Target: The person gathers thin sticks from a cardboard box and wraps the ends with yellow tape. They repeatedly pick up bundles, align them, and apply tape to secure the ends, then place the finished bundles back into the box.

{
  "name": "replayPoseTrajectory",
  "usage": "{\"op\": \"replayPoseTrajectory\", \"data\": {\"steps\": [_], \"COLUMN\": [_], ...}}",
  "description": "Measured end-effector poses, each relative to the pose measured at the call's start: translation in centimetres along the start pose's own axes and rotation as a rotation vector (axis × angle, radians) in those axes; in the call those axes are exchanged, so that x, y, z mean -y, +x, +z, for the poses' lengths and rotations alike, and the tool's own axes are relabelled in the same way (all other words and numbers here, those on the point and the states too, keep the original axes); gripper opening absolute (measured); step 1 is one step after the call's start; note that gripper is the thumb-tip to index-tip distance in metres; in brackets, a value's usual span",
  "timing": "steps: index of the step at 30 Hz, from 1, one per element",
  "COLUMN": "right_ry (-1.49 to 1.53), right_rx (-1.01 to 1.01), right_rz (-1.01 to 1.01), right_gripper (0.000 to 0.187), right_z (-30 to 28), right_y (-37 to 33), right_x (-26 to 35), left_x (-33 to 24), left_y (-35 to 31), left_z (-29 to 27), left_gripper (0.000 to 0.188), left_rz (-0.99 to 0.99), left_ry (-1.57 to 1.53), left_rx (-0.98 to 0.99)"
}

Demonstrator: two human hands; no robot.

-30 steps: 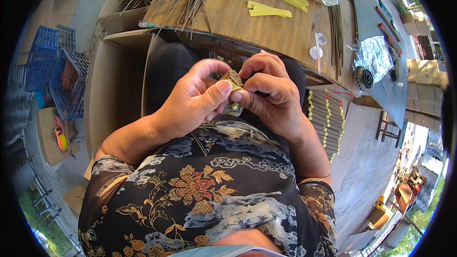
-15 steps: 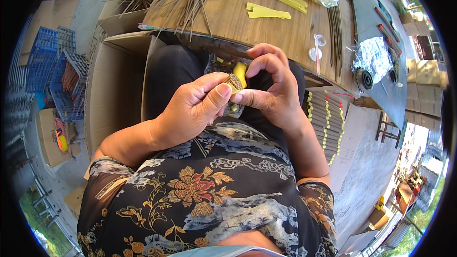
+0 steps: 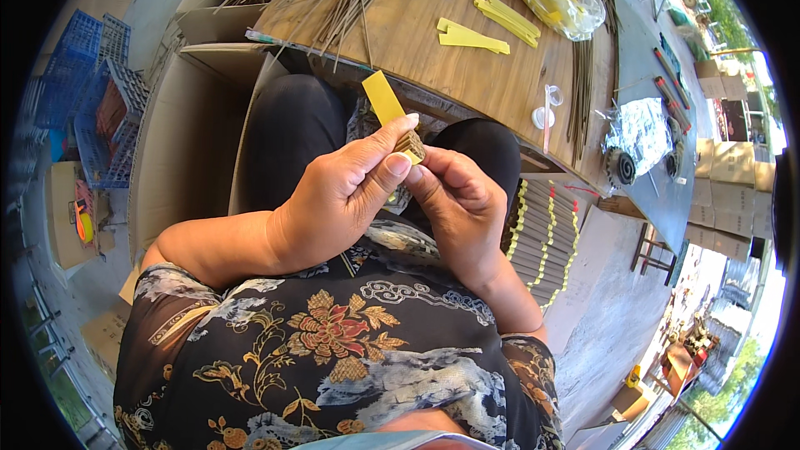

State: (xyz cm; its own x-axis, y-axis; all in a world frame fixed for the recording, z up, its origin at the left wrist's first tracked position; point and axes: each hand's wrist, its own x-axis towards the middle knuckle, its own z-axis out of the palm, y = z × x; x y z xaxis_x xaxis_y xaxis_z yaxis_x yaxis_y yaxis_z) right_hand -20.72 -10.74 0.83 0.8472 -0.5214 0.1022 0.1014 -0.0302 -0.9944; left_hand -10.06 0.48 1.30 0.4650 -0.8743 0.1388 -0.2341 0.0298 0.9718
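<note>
Frame centre, over lap: left hand (image 3: 337,200) pinching small bundle of thin sticks (image 3: 410,147) and yellow paper strip (image 3: 385,100); right hand (image 3: 454,204) closing fingertips on bundle end. Bundle likely light, brittle; strip flimsy. Best gripping mid-bundle. Worktop (image 3: 417,25) above.

Bright daylight falls on a wooden bench (image 3: 433,67) set over a grey concrete floor (image 3: 608,317). Cardboard boxes (image 3: 733,192) stack at the right, blue plastic crates (image 3: 83,83) at the left, green trees (image 3: 717,404) beyond.

Black floral top w/ sheer short sleeves, black trousers
</note>
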Motion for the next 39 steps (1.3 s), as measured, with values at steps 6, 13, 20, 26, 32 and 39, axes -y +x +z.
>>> {"op": "replayPoseTrajectory", "data": {"steps": [6,13,20,26,32,39], "right_ry": [0.314,0.538,0.104,-0.116,-0.241,-0.34], "right_rx": [0.012,0.235,0.404,0.55,0.642,0.68], "right_rz": [0.101,0.068,-0.161,-0.277,-0.341,-0.443], "right_gripper": [0.021,0.025,0.029,0.026,0.022,0.021], "right_z": [0.7,-0.4,-2.7,-4.1,-4.5,-4.6], "right_y": [-0.1,0.4,1.6,2.7,3.6,4.2], "right_x": [0.4,-0.1,0.0,0.8,2.0,2.4], "left_x": [-1.0,-1.0,-1.3,-1.1,-0.4,0.0], "left_y": [0.2,-0.2,-0.3,0.2,0.8,0.9], "left_z": [-0.6,-1.2,-1.1,-1.0,-1.5,-1.7], "left_gripper": [0.041,0.052,0.082,0.082,0.08,0.078], "left_rz": [-0.07,-0.109,-0.172,-0.345,-0.483,-0.483], "left_ry": [-0.087,-0.249,-0.438,-0.617,-0.707,-0.751], "left_rx": [0.069,0.212,0.297,0.415,0.529,0.579]}}
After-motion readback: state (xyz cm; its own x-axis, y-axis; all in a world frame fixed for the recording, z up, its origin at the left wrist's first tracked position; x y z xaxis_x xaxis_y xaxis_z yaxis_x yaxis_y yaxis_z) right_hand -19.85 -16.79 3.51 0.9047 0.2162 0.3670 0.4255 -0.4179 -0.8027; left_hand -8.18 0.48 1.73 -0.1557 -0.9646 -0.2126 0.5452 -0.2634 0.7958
